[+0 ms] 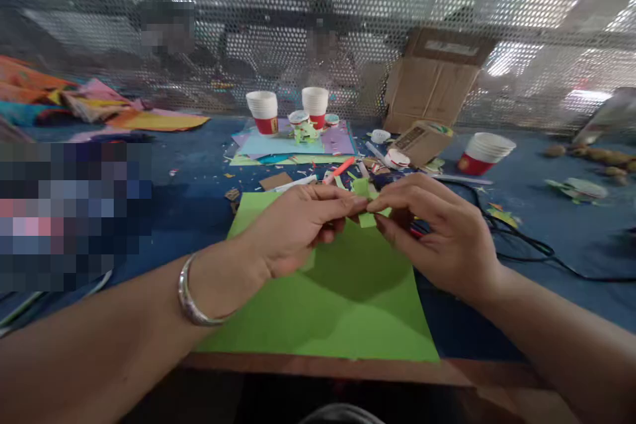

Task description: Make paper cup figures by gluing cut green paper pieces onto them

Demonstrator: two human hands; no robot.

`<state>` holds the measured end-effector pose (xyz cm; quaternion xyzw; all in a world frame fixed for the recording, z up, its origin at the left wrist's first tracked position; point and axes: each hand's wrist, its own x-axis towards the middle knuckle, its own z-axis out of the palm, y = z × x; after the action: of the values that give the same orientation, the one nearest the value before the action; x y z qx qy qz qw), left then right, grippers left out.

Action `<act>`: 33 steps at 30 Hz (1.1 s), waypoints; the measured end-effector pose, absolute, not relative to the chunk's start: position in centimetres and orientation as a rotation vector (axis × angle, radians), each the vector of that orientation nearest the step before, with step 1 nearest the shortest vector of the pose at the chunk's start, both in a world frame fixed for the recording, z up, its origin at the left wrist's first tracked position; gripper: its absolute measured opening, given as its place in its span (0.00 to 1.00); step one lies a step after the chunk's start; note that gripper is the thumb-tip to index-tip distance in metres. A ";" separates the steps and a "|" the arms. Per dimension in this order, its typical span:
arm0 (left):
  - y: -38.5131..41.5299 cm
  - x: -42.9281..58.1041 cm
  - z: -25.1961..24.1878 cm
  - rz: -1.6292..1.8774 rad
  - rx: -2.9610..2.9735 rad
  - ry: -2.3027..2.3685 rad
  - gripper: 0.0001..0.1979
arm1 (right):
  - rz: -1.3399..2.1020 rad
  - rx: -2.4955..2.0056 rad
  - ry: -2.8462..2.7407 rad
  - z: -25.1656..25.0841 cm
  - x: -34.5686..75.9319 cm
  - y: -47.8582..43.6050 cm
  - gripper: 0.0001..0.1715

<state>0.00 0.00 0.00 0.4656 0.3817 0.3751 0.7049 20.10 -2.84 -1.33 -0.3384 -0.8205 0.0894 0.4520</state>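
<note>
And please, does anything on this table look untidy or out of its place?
Yes, mainly litter: scraps lie strewn over the table beyond the green sheet, not gathered. The cups at right look tilted, though lens distortion may cause this. Nearby, a black cable lies in loose loops.

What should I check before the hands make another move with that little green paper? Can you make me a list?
1. Left hand has a pinch on the small green paper: ok, thumb and finger are on it.
2. Right hand is on it too: ok, its fingertips meet the other side.
3. Big green sheet lies flat under the hands: ok.
4. Area behind the sheet is tidy: not ok, bits like a brown scrap lie there.
5. Black cable isn't touching the right hand: cannot tell, part is hidden behind it.
6. Small paper's creases are neat: cannot tell, too small and blurry.
</note>
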 end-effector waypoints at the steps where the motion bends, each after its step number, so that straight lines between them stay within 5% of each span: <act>1: 0.0 -0.1 0.0 0.823 1.033 0.849 0.08 | 0.206 -0.851 -2.033 -1.4 20.1 -2.8 0.09; 11: -0.1 0.4 -0.1 0.919 1.173 0.775 0.07 | 0.505 -1.099 -1.826 -0.9 19.5 -2.9 0.00; 24: -0.4 0.3 -0.5 0.963 1.419 0.821 0.10 | 0.878 -1.105 -1.628 -0.9 19.5 -2.5 0.04; 33: -0.3 0.0 -0.4 1.015 1.781 0.960 0.10 | 0.796 -1.146 -1.677 -1.0 19.5 -2.4 0.07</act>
<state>0.04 -0.30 -0.35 0.7121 0.3839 0.4058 0.4252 19.49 -2.41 -0.95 -0.4658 -0.6818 0.3236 0.4620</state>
